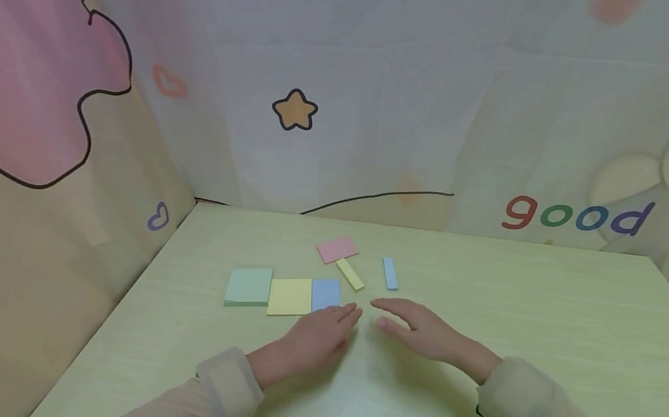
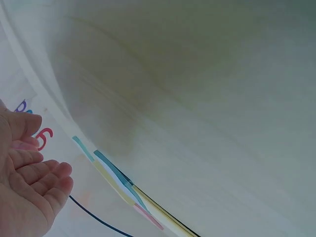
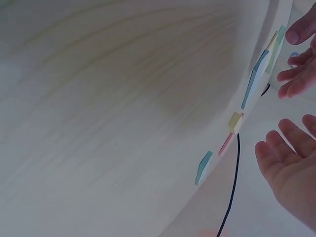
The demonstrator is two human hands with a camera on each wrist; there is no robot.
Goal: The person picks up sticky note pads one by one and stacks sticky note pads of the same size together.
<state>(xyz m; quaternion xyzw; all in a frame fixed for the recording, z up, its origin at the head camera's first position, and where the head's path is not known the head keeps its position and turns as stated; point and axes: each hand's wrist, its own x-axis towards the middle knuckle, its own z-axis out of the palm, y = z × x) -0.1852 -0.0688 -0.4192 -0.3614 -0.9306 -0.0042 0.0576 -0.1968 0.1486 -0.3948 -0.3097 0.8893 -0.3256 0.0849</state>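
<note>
My left hand (image 1: 320,336) hovers low over the table, fingers extended and overlapping the near edge of a blue sticky-note pad (image 1: 326,293) in the head view. Facing it, my right hand (image 1: 424,333) has its fingers loosely extended, with nothing held. A square yellow pad (image 1: 290,297) lies beside the blue one, and a thicker green pad (image 1: 248,287) adjoins that on the left. Beyond the hands lie a narrow yellow strip pad (image 1: 350,275), a pink pad (image 1: 338,249) and a narrow blue strip pad (image 1: 390,273). Both palms show in the right wrist view, apart from each other.
All the pads lie on a pale wood-grain table (image 1: 545,315). A printed cloth backdrop (image 1: 381,124) with a star and the word "good" rises behind its far edge, and more printed cloth stands along the left side.
</note>
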